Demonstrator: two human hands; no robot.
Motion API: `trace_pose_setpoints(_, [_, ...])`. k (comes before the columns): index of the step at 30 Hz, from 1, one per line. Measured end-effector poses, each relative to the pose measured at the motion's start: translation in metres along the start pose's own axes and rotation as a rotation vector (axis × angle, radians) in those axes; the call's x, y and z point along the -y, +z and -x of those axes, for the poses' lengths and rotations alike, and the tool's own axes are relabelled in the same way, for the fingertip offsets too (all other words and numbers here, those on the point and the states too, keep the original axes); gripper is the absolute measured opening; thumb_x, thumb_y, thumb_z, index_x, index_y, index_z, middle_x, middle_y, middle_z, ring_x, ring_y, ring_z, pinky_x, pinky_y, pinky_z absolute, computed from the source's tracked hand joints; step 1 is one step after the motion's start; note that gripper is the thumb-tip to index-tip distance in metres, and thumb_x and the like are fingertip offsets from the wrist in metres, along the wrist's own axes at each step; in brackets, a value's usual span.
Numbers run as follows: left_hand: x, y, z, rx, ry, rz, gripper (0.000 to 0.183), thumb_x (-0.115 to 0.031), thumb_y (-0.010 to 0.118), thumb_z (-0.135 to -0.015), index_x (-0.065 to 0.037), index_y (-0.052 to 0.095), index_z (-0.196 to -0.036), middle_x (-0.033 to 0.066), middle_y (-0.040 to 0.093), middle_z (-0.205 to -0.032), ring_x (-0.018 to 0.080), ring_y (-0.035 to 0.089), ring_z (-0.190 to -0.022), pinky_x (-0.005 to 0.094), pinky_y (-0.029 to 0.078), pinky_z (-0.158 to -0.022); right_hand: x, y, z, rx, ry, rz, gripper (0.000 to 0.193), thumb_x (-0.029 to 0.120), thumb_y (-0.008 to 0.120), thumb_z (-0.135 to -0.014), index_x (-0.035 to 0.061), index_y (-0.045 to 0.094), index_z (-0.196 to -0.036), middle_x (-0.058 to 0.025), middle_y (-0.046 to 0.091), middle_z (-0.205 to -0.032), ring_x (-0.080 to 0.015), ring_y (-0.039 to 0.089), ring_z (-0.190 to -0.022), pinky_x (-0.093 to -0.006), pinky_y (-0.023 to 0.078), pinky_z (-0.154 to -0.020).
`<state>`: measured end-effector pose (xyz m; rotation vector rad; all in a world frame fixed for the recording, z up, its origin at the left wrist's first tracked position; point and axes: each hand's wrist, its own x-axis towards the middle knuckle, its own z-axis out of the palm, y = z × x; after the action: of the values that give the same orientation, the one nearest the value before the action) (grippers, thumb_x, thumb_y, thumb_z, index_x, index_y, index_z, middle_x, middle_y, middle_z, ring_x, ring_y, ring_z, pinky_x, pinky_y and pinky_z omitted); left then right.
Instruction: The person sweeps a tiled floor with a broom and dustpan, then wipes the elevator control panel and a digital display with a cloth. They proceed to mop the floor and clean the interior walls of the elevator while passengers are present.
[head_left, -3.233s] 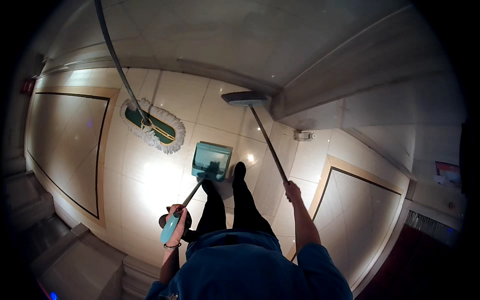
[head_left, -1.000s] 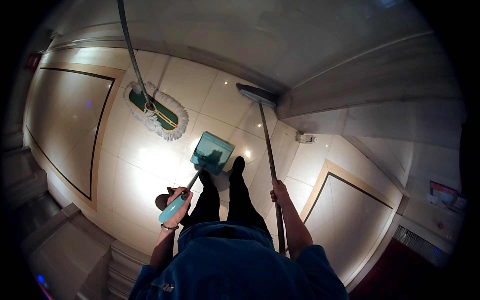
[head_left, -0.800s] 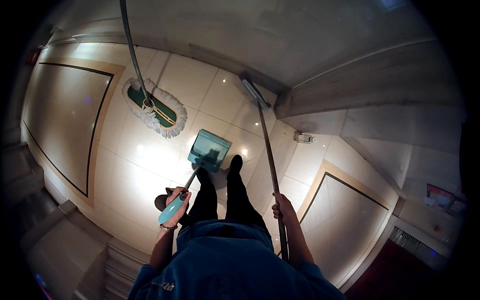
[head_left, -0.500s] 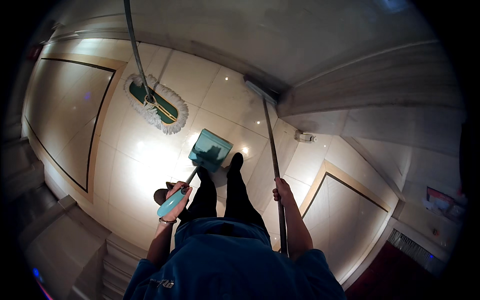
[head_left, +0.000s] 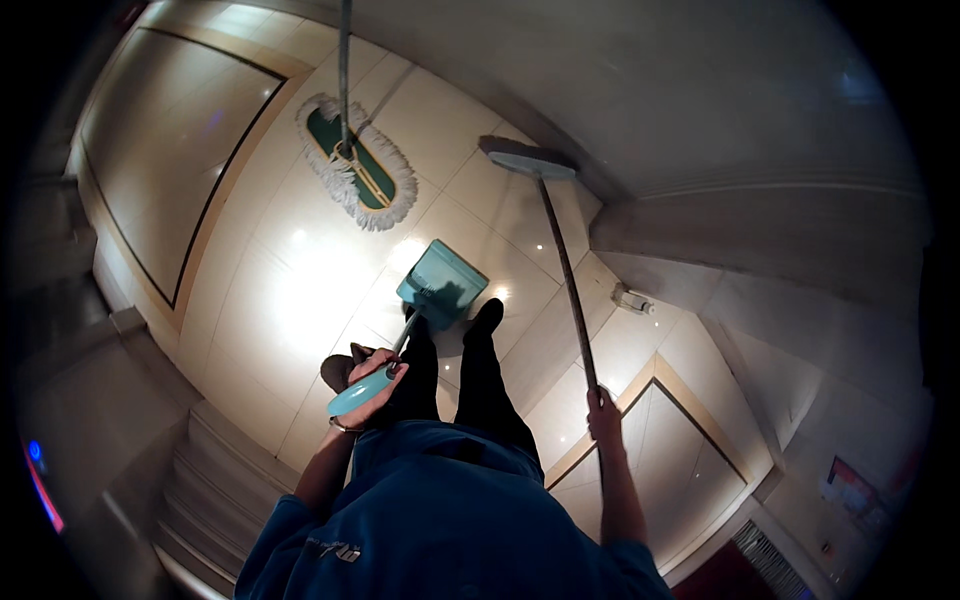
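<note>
My left hand point(head_left: 375, 388) is closed around the teal grip of a long-handled dustpan point(head_left: 440, 285), whose pan sits just in front of my feet. My right hand point(head_left: 605, 418) grips the dark pole of a broom point(head_left: 530, 160). Its wide grey head is out ahead, close to the base of the wall and left of the corner. Beyond the dustpan, a dust mop point(head_left: 375, 180) with a green back and white fringe lies on the floor, its pole rising out of the top of the view. A brown rounded thing point(head_left: 340, 372) beside my left hand is partly hidden.
A grey wall point(head_left: 700, 120) and its corner bound the floor ahead and right. A small pale object point(head_left: 632, 300) lies by the right wall's base. Steps point(head_left: 215, 490) are at lower left. A dark red mat point(head_left: 725, 575) shows at lower right.
The broom head has come out of the corner and moved left along the wall. My right hand is lower and farther right. The view has turned; the dustpan stays before my feet.
</note>
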<state>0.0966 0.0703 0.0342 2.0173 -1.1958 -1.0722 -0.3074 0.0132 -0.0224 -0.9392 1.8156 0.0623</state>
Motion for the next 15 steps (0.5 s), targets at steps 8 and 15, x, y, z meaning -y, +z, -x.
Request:
trace_pose_setpoints(8, [-0.001, 0.007, 0.007, -0.157, -0.121, -0.007, 0.015, -0.008, 0.063, -0.076, -0.003, 0.054, -0.087, 0.0107, 0.059, -0.072, 0.0235, 0.06, -0.066, 0.0295, 0.047, -0.06, 0.146, -0.012, -0.172, -0.096, -0.678, 0.628, 0.032, 0.037, 0.042, -0.088, 0.0111, 0.052, -0.104, -0.0196, 0.061, -0.082, -0.0403, 0.057, -0.077, -0.0477, 0.045, -0.066])
trace_pose_setpoints(15, [-0.007, 0.011, 0.01, -0.272, -0.219, -0.005, 0.014, -0.01, 0.063, -0.077, -0.003, 0.055, -0.087, 0.0129, 0.061, -0.073, 0.0239, 0.062, -0.067, 0.0289, 0.047, -0.061, 0.199, -0.025, -0.256, -0.04, -0.731, 0.934, 0.032, 0.037, 0.042, -0.086, 0.0097, 0.05, -0.101, -0.0185, 0.061, -0.083, -0.0381, 0.058, -0.079, -0.0482, 0.045, -0.067])
